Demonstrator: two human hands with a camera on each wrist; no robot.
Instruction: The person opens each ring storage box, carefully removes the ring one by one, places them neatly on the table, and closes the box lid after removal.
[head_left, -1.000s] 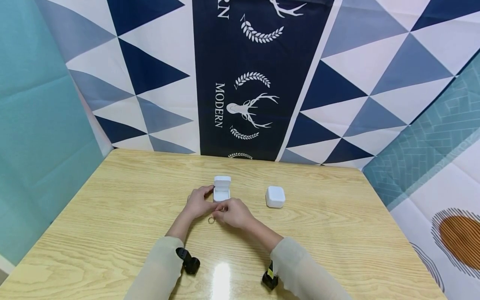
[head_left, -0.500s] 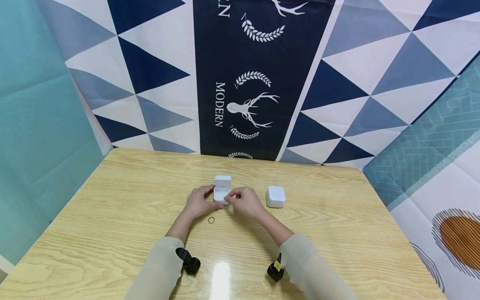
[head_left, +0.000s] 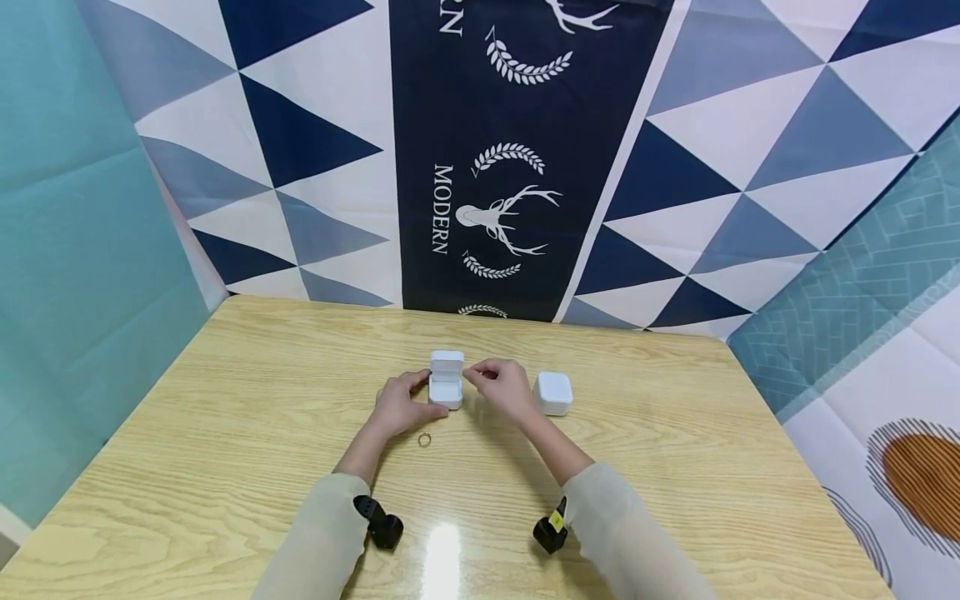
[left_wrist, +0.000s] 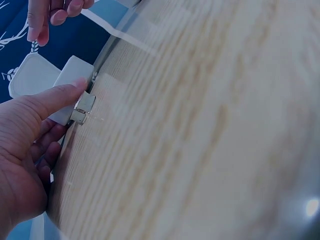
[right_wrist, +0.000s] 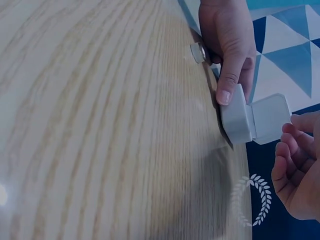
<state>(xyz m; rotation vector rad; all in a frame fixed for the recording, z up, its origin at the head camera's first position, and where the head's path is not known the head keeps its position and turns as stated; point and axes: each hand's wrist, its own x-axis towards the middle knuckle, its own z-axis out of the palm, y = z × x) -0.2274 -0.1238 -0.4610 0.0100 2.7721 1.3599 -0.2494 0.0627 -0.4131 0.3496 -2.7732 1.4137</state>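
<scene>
A white ring box (head_left: 446, 392) stands on the table with its lid (right_wrist: 271, 117) raised at the back. My left hand (head_left: 401, 405) holds the box from the left, its thumb on the front and the other fingers around the far side. Just right of the lid is my right hand (head_left: 504, 387), with fingers loosely bent and fingertips right at the lid's edge; nothing shows between them. A thin metal ring (head_left: 424, 440) lies on the table in front of the box, nearer to me. The right wrist view also has this ring (right_wrist: 198, 52) beside the left hand.
A second white box (head_left: 553, 393), closed and with rounded corners, stands right of the right hand. The wooden table (head_left: 637, 467) ends at the back against a patterned cloth (head_left: 480, 167). A teal cloth (head_left: 90, 225) hangs along the left side.
My right hand has moved from near the ring, over the front of the box, then up and right to beside the lid. My left hand stays on the box.
</scene>
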